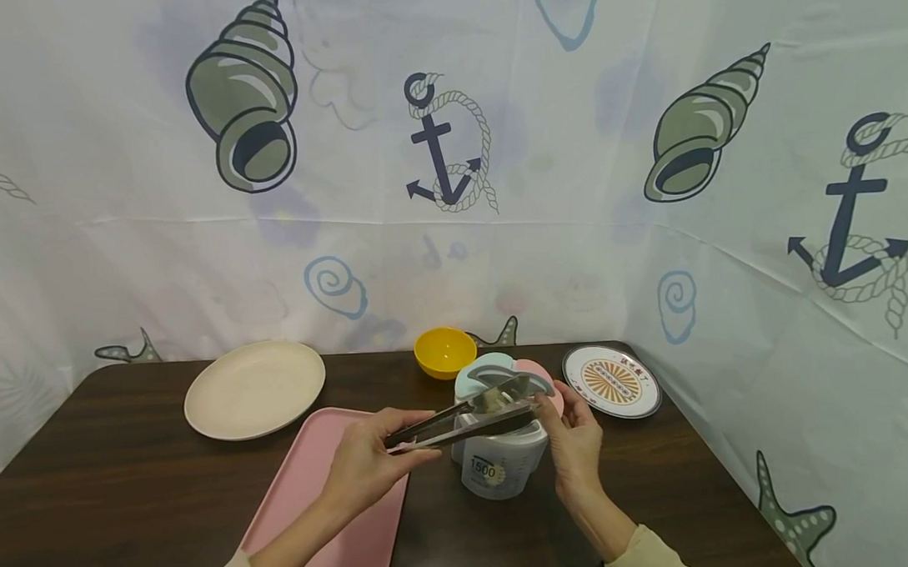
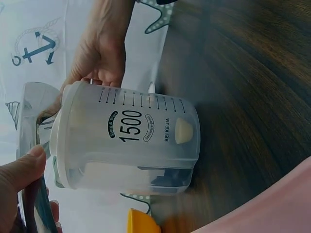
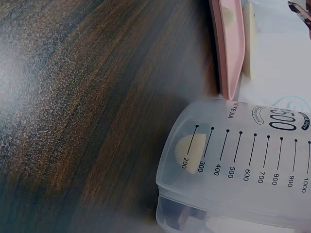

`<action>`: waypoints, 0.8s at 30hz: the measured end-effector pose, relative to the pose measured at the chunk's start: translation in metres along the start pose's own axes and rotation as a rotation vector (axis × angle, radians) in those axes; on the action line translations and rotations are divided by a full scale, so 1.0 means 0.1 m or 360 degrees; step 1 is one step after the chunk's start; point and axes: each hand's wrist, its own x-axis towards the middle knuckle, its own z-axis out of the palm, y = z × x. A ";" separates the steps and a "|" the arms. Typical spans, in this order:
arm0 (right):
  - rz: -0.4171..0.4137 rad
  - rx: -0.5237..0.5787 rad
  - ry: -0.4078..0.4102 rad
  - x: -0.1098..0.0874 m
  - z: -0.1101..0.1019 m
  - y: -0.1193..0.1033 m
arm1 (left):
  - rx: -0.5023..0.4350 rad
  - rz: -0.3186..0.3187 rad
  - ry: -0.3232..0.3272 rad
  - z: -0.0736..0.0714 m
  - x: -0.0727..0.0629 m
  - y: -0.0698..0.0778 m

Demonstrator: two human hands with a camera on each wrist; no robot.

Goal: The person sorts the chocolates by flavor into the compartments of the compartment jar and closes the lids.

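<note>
My left hand (image 1: 364, 453) grips a pair of metal tongs (image 1: 474, 431), held slantwise with the tips over the storage container's lid. The container (image 1: 498, 475) is translucent, marked 1500, with mint and pink lid sections (image 1: 540, 371); it stands upright on the table. My right hand (image 1: 578, 444) is at the right side of its lid, thumb and fingers curled at the rim close to the tong tips. Through the wall, a pale rounded piece (image 2: 183, 131) shows at the container's bottom. What lies between the tong tips I cannot tell.
A pink tray (image 1: 335, 521) lies to the left, with a pale spot (image 3: 227, 17) on it in the right wrist view. Behind are a cream plate (image 1: 255, 390), a yellow bowl (image 1: 445, 353) and a patterned white plate (image 1: 612, 382). A printed curtain (image 1: 360, 170) hangs behind the table.
</note>
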 end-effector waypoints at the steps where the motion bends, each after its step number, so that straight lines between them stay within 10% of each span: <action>1: 0.0001 -0.0005 0.0001 0.00 0.00 0.00 | 0.0008 0.0002 -0.0004 -0.01 -0.01 0.00; 12: -0.0023 -0.0036 0.0026 0.00 0.01 0.03 | -0.0207 -0.0018 -0.0018 -0.36 -0.18 -0.22; 17: -0.0023 -0.0044 0.0022 0.01 0.01 0.02 | 0.0204 -0.0289 0.0031 -0.71 -0.45 -0.47; 24: -0.0004 -0.0064 0.0028 0.01 0.00 0.00 | 0.0624 -0.0781 -0.0262 -0.99 -0.74 -0.69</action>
